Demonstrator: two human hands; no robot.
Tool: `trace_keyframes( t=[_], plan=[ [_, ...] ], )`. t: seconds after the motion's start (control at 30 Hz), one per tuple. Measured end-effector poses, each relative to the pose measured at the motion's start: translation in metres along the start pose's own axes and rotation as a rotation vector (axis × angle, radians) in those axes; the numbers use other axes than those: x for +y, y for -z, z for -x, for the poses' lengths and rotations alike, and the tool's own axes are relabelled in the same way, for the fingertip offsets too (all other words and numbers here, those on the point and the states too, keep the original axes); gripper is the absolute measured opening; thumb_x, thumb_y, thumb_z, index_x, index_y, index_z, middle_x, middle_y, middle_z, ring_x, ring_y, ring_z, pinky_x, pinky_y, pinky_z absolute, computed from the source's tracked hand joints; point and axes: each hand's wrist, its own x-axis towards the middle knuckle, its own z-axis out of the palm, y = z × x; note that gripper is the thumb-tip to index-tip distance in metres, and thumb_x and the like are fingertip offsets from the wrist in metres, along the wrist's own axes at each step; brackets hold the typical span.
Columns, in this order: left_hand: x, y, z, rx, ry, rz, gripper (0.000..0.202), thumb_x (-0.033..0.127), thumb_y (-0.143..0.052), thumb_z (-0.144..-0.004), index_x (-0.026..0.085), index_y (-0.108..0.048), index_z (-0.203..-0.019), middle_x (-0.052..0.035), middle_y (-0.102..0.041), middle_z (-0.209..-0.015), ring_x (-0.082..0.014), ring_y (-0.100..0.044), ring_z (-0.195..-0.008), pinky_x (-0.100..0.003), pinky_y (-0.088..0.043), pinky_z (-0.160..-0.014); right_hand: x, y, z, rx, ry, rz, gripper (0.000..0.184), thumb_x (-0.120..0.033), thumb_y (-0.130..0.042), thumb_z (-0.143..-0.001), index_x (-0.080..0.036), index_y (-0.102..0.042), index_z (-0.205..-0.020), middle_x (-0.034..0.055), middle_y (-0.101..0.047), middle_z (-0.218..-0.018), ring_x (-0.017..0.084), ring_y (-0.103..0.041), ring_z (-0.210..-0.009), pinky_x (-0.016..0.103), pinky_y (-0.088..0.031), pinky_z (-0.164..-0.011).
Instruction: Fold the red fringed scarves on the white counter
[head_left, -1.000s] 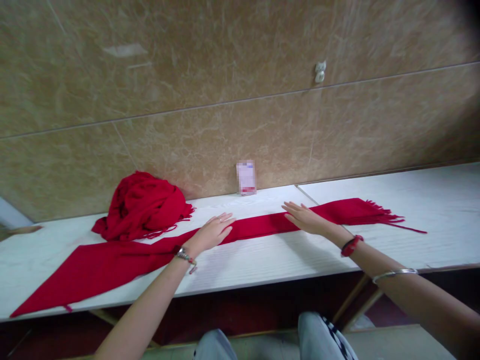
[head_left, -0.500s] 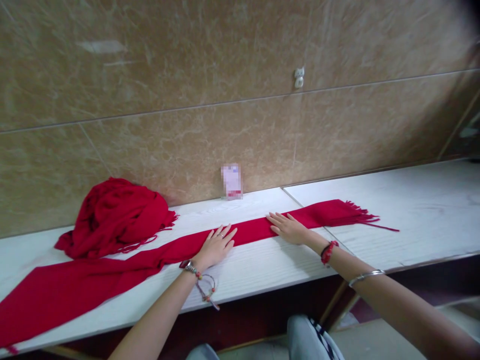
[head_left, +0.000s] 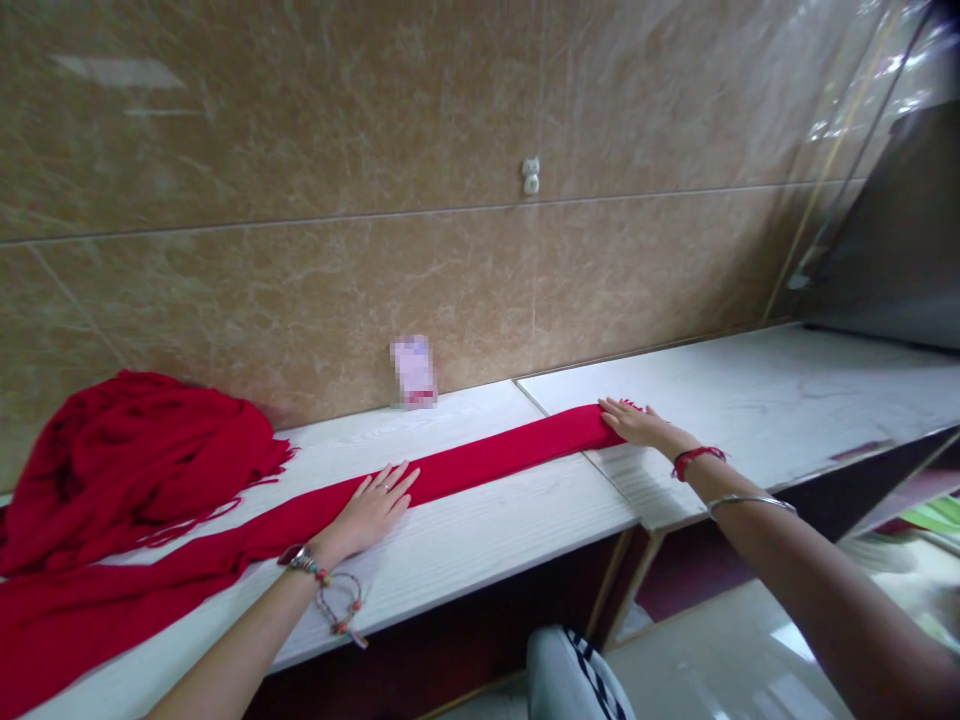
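A long red fringed scarf [head_left: 495, 455] stretches in a narrow folded strip across the white counter, wider and looser toward the left. My left hand [head_left: 373, 508] lies flat on the strip near its middle, fingers spread. At the strip's right end, my right hand [head_left: 634, 422] rests palm down with its fingers extended over the cloth, partly covering the fringe. Neither hand grips the fabric. Behind the scarf's left part sits a bunched heap of red fringed cloth [head_left: 142, 460].
The white counter [head_left: 750, 390] runs along a brown marbled wall [head_left: 300, 300]. A blurred pale card [head_left: 415, 372] leans against the wall. A small white cat-shaped piece [head_left: 531, 175] is fixed higher up. A dark grey box-like object [head_left: 900, 230] stands at the far right.
My right hand has slid right along the scarf to its fringed end. My left hand stays flat on the strip. The view has turned to the right.
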Motion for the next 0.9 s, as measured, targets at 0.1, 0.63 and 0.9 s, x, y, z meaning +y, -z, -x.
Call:
trace_keyframes(
  t=[0.1,0.63,0.9],
  plan=[
    [-0.001,0.002,-0.005,-0.039,0.032,0.01,0.049,0.034,-0.022,-0.092,0.025,-0.024,-0.14,-0.0058,-0.017,-0.148,-0.0234,-0.014,-0.135,-0.047,-0.018,-0.105,-0.003,0.019,-0.003,-0.064,-0.1,0.018,0.039,-0.025,-0.028,-0.09,-0.022,-0.053,-0.12,0.0128,-0.043,-0.135,0.034,-0.037,-0.123,0.067,-0.03,-0.089],
    [0.076,0.052,-0.15,-0.101,-0.167,0.231,0.037,0.034,-0.05,-0.073,0.015,-0.062,-0.101,-0.0054,-0.066,-0.099,-0.0188,-0.058,-0.087,-0.024,-0.042,-0.076,-0.181,0.069,-0.001,-0.109,0.655,-0.001,0.019,-0.003,-0.047,-0.081,-0.011,-0.06,-0.093,0.0102,-0.066,-0.089,0.021,-0.061,-0.085,0.029,-0.047,-0.067],
    [0.078,0.056,-0.17,-0.172,-0.164,0.388,0.028,0.033,-0.049,-0.07,0.013,-0.065,-0.082,-0.0018,-0.065,-0.076,-0.0144,-0.054,-0.068,-0.022,-0.039,-0.061,-0.179,0.06,-0.001,0.068,0.609,0.016,0.013,-0.01,-0.047,-0.086,-0.012,-0.058,-0.091,0.0081,-0.061,-0.086,0.018,-0.056,-0.081,0.031,-0.042,-0.072]
  ],
)
